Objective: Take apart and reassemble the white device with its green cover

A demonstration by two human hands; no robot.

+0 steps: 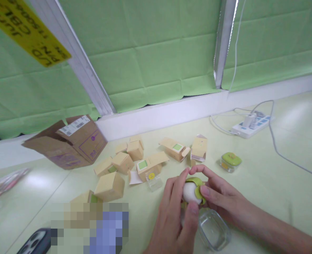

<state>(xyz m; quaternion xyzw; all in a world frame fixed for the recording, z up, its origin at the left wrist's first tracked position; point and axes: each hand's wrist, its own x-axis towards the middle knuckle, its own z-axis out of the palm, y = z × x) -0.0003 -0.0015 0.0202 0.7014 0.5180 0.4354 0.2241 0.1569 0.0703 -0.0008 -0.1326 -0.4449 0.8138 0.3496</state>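
Note:
A smooth white ball-like thing (190,192) is held between both hands at the lower middle. Curved green flaps (198,182) bend around its top and right side. My left hand (173,208) is closed about the left of the ball, its thumb pressing the lower front. On the other side my right hand (220,193) grips the green flap, thumb on top of it. Just below the hands, a clear open container (214,230) rests on the floor. Part of the ball's underside is hidden by the fingers.
Several small tan boxes (109,186) lie left of the hands, near a brown carton (83,143). A green-lidded clear container (230,161) and a power strip (251,127) with cables are on the right. A phone (35,243) shows at lower left.

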